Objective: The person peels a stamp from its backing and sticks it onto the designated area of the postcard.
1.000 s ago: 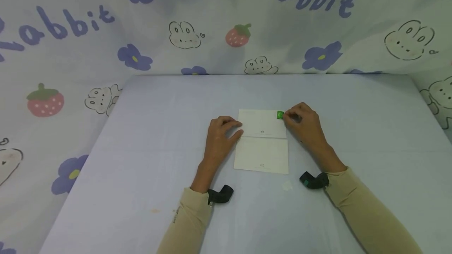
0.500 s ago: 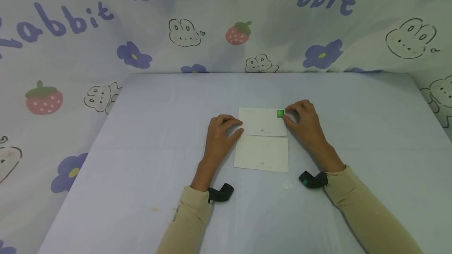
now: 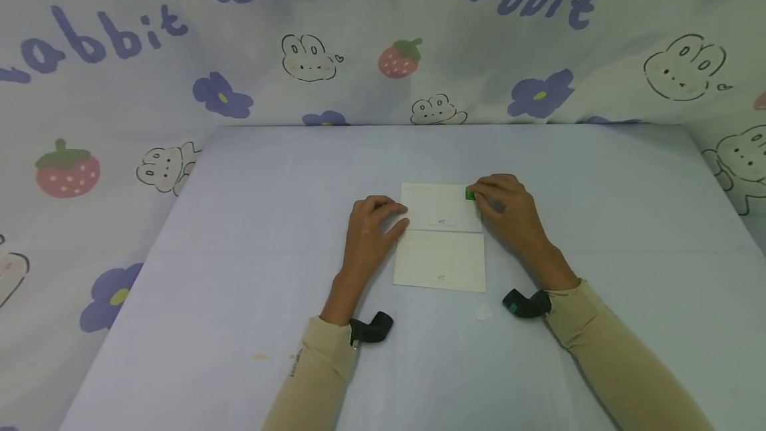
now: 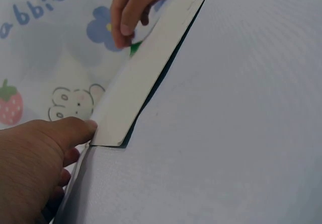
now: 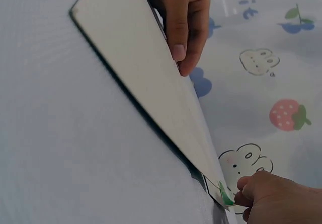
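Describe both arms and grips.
The left sleeve and right sleeve are tan, the left with dark marks. The left wrist device and right wrist device are black and bent, the right with a teal patch. Left grip and right grip are bare.

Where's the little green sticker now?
In the head view, the green sticker is at the upper white panel's top right corner, partly covered by the right hand.

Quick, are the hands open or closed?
Left hand: open, at the left edge of the upper card.
Right hand: touching the green stamp; pinching or pressing, can't tell.
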